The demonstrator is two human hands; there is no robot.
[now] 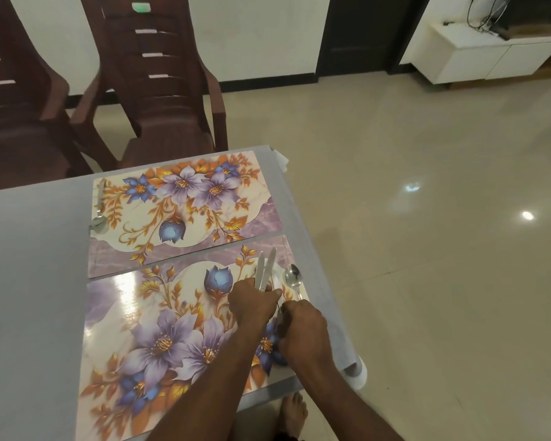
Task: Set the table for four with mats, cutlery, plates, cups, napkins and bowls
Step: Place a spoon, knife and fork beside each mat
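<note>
Grey table (29, 249) bare along its left stretch, with no plates, cups, napkins or bowls anywhere in view. Two dark chairs (153, 90) standing beyond the far edge. Only two floral mats in sight, end to end along the right part of the top: far mat (185, 211) already carrying a far spoon (98, 208) on its left border, near mat (159, 338) lying closest to the camera. On the right end of that near mat, left hand (252, 302) closed around a pair of table knives (266, 268), blades fanned out and pointing toward the far side. Just beside it, right hand (303, 329) curled shut on the handle of a near spoon (292, 278), bowl resting face up on the mat close to the right table edge; perhaps more cutlery bunched in that fist, too hidden to tell. Judging by all this, early going: two mats laid out of four as far as visible, cutlery partly placed at two settings, forks not seen, and plates, cups, napkins and bowls all yet to come. Remaining two places probably out of frame, so uncertain.
</note>
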